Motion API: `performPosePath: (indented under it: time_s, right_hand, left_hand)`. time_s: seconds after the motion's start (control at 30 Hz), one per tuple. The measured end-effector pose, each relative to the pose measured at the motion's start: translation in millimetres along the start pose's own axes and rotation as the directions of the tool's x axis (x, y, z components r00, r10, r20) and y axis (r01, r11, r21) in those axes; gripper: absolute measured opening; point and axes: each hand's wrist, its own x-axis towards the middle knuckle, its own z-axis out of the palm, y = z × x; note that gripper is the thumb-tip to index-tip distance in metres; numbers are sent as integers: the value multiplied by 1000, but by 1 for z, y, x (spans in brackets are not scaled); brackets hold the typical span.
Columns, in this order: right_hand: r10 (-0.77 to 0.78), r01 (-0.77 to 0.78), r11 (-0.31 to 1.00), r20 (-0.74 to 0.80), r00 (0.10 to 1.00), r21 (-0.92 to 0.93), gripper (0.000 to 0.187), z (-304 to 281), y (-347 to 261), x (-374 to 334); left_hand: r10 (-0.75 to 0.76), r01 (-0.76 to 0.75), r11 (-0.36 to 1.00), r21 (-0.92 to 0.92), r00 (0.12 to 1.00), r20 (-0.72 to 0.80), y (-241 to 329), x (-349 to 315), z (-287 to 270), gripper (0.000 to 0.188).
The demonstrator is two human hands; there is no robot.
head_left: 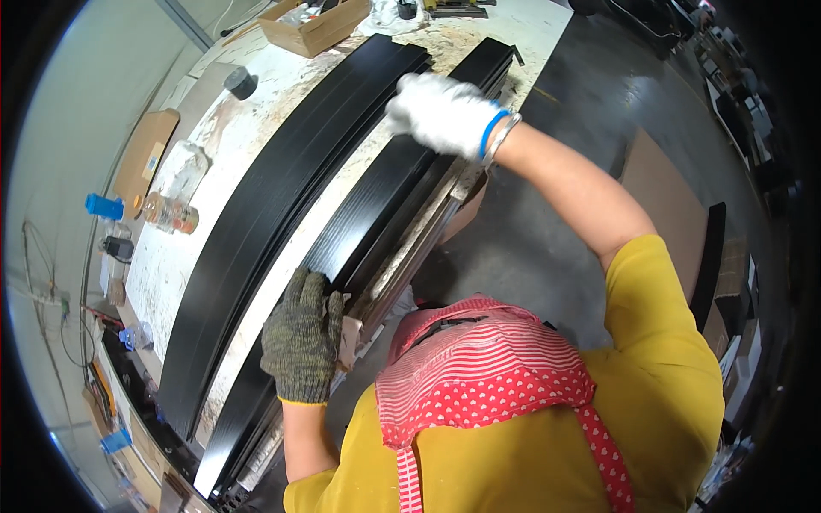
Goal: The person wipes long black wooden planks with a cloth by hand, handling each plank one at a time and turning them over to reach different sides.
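A stack of long black boards (363,218) with a glossy, grained top lies along the table's near edge. My left hand (301,342), in a dark grey-green knit glove, rests flat on it toward the lower end, fingers stretched out and thumb at the board's edge. Over the far part of the same stack is my right hand (445,115), in a white glove with a blue cuff. Its fingers are curled closed against the top board, and whatever they hold is hidden. Beside it, to the left, runs a second stack of black boards (282,188), untouched.
The white, stained table (227,205) bears a wooden box (308,30) at the far end, a dark round container (240,83), a crumpled white bundle (181,169) and a plastic bottle (171,212). On the floor at right lie a large brown sheet (663,192) and a dark strip (708,265).
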Motion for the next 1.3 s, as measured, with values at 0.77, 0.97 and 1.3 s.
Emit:
performPosePath:
  time_s: [0.77,0.97,1.3]
  right_hand:
    - [175,-176,979,-24,984,-99,23,-17,249,47]
    - [59,-40,961,65,996,-273,27,-21,299,51]
    - [119,-68,978,256,959,-197,36,-24,319,48]
  left_hand:
    - [-331,332,943,-24,942,51,51,23,-8,33]
    - [-370,374,912,170,927,-52,65,31,4,23]
    - [-432,434,883,179,900,-50,65,43,5,25]
